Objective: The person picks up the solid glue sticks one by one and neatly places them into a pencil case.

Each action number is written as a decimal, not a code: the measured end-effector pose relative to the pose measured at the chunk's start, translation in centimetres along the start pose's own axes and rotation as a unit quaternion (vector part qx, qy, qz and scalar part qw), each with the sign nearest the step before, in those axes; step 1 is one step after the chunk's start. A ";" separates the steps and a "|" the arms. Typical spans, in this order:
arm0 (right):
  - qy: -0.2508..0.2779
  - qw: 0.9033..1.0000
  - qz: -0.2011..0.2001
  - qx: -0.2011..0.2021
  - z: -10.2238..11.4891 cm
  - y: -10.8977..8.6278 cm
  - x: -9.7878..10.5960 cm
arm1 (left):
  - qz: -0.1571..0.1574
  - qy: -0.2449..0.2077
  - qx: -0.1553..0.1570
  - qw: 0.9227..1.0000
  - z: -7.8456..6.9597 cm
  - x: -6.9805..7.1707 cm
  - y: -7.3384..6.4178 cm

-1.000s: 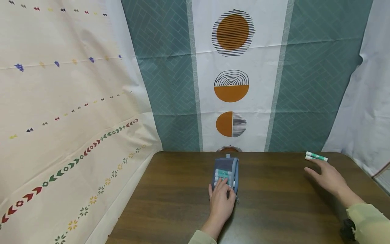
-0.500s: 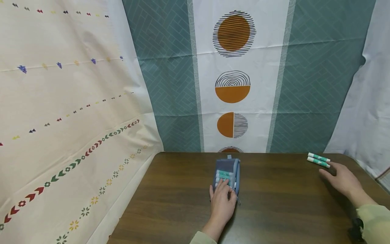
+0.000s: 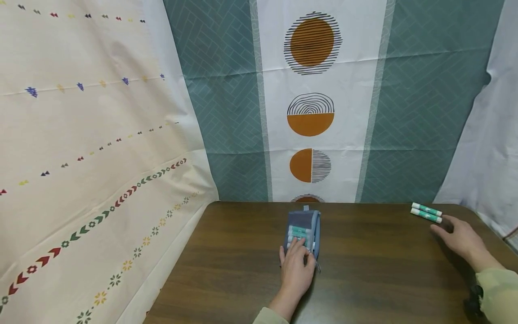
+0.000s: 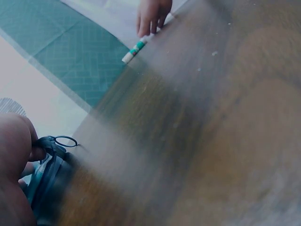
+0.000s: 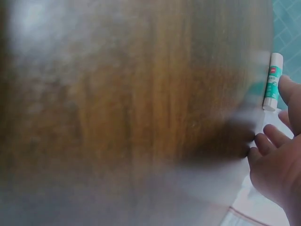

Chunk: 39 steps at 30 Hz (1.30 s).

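Observation:
A blue zip pouch lies open at the table's far middle with teal-and-white sticks packed inside. My left hand rests on its near end, fingers lying over the sticks; the left wrist view shows the pouch edge and its zip ring beside my fingers. Two more teal-and-white sticks lie side by side at the far right of the table. My right hand sits just right of them, fingers extended, and its fingertips are at the end of the nearer stick.
The dark wooden table is backed by a hanging teal and white cloth. A cream patterned cloth slopes along the left side. The table's right corner and edge are close to my right hand.
My right hand has slid to the right, from below the two loose sticks to their right end. The left hand and the pouch have stayed put.

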State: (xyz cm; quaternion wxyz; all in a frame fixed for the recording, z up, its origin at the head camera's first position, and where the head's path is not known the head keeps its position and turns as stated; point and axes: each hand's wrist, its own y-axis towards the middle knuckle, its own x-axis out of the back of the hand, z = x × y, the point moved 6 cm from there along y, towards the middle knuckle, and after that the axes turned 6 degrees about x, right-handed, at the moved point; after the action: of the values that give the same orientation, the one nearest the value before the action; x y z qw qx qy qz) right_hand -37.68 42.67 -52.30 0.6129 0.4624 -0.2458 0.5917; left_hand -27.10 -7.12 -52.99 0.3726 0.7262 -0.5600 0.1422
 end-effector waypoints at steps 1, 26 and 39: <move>0.000 1.000 0.004 -0.001 -0.1 0.1 0.0 | 0.000 0.000 0.000 1.000 0.0 0.0 0.0; 0.003 1.000 0.021 -0.007 0.0 0.6 0.1 | 0.000 -0.003 0.000 1.000 -0.3 0.2 0.0; -0.018 1.000 0.015 -0.002 1.0 0.6 0.3 | 0.008 0.006 0.009 1.000 -0.1 0.1 0.1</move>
State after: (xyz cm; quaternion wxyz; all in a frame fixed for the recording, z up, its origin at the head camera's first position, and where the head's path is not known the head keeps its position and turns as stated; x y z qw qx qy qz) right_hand -37.92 41.87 -51.38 0.6005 0.4677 -0.2650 0.5920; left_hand -27.12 -7.12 -52.83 0.3680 0.7244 -0.5621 0.1542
